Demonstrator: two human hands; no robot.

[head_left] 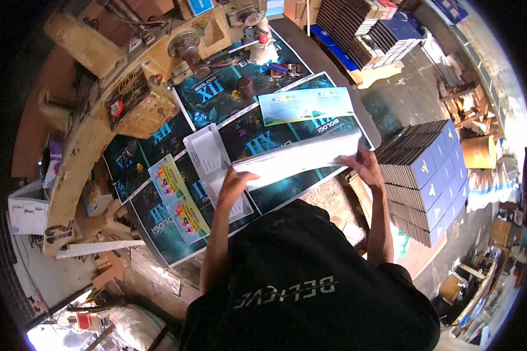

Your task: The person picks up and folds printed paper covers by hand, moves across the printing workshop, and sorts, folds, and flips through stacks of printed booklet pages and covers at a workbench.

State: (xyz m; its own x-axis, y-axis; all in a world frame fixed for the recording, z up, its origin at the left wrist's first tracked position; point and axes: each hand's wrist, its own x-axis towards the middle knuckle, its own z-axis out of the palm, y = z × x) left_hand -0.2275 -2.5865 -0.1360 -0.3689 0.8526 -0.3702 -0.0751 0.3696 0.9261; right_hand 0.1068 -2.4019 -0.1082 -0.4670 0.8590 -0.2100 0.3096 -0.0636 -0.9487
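A stack of white paper sheets (298, 159) is held up at a slant above the table, its long edge facing me. My left hand (235, 184) grips the left end, with the thumb on the near face. My right hand (366, 168) grips the right end, its fingers partly hidden behind the paper. Under the stack lie dark printed sheets (216, 90) marked "BIOLOGI XII". A blue and green printed strip (307, 105) rests just beyond the stack. White printed sheets (206, 153) lie beside my left hand, and yellow and blue printed sheets (178, 199) are farther left.
A worn beige machine (140, 99) stands along the table's far left side. Near the far edge are a white cone (265, 51) and small items. Tall stacks of blue-covered books (433, 175) stand at the right, with more book stacks (386, 44) behind.
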